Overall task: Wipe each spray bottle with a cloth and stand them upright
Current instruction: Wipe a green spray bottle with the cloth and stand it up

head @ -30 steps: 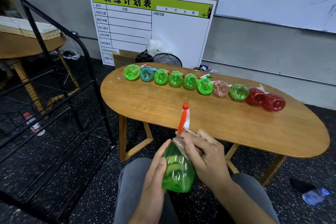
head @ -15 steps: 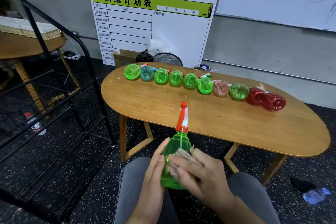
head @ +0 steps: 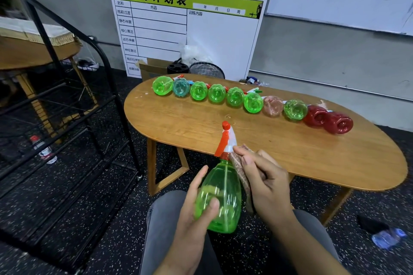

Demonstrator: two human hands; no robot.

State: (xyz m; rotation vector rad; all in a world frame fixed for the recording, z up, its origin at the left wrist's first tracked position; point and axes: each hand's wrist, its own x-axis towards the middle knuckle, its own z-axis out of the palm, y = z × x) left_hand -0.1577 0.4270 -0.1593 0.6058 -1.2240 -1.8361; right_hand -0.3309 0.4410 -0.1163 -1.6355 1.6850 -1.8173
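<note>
Right hand (head: 266,185): fingers are lying half-curled, pinning a brownish cloth (head: 242,176) flat against the shoulder and right flank of the green spray bottle (head: 220,196); fingertips are reaching up to the neck, just below the red-and-white trigger head (head: 226,138).

Left hand (head: 196,210): fingers are spreading loosely round the bottle's left side, thumb pressing on the front of the belly. A cradling hold, not a tight one.

The bottle is sitting over the person's lap, nozzle pointing away and up, near edge of the wooden table (head: 290,152) just beyond it. It is not standing on anything.

Handling, as judged: thin translucent plastic, looks empty, so probably light and a little springy under squeeze; the smooth ribbed wall is likely slick. Best purchase seems to be the wide belly for steadying and the narrow neck for lifting, keeping off the trigger.

Further out: a row of ten bottles (head: 252,102) is lying on the table's far side, bases facing the camera: greens, one teal, one pink, two red. None is upright yet.
</note>
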